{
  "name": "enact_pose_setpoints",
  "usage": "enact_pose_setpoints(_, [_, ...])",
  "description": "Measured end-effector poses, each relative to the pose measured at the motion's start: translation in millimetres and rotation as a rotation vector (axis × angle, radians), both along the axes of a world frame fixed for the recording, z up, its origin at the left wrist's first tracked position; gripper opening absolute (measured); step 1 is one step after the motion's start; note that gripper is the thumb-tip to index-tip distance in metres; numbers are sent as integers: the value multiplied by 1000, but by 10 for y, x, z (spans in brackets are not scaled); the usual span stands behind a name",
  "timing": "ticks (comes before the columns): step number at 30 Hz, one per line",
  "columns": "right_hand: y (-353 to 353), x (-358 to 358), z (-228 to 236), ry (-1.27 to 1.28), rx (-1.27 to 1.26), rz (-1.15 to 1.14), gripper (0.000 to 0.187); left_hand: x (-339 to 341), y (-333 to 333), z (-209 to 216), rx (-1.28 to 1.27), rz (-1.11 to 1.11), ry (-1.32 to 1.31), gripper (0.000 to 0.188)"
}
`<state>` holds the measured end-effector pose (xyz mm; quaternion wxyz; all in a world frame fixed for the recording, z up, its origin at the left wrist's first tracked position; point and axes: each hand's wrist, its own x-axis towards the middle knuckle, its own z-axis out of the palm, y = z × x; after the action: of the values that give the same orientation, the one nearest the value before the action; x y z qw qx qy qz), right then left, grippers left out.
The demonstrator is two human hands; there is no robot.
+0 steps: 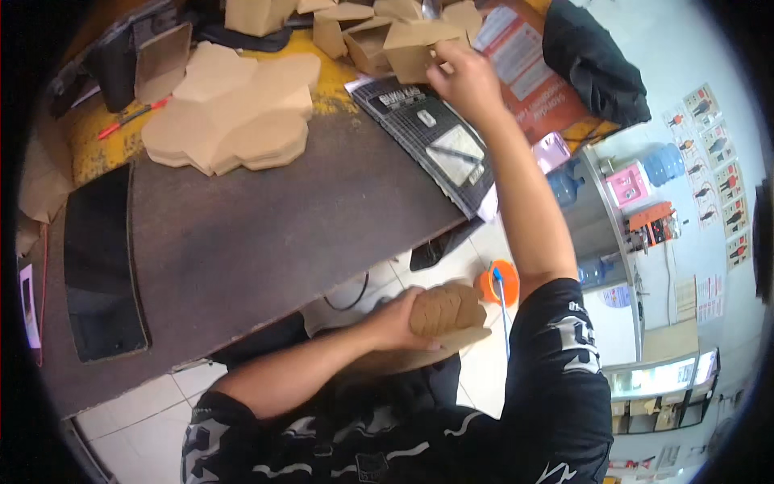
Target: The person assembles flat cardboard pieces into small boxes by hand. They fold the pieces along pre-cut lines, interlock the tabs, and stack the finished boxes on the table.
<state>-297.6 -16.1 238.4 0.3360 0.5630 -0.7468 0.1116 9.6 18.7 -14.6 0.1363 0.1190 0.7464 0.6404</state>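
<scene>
Close to my body, my left hand (395, 324) is wrapped round a brown kraft cardboard piece (449, 313) with curved, layered edges. The side toward my shirt is partly hidden, and the piece is slightly blurred. My right arm stretches to the far side of the table, where my right hand (465, 74) has its fingers curled at the edge of a folded kraft cardboard box (411, 56). More folded boxes (367, 44) crowd behind that one. At the far left of the table lies a stack of flat kraft box blanks (234, 121) with petal-shaped flaps.
A black patterned book (415, 121) with a pen on it lies by the table's right edge. On the left are a dark curved panel (105, 262) and a red pen (133, 118). Black cloth (592, 60) sits far right. An orange bucket (500, 282) stands on the tiled floor.
</scene>
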Motion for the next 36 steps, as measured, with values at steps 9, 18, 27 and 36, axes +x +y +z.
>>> enact_pose_setpoints(9, [766,658,142,78,484,339,21,58,14,15,57,14,82,114])
enact_pose_setpoints(18, [1216,788,244,32,569,210,43,96,-68,117,26,16,12,113])
enact_pose_setpoints(27, [814,1821,330,-450,471,-191,35,104,-57,43,54,17,60,115])
enact_pose_setpoints(36, [978,1700,417,-357,741,-90,29,133,-122,86,6,51,61,119])
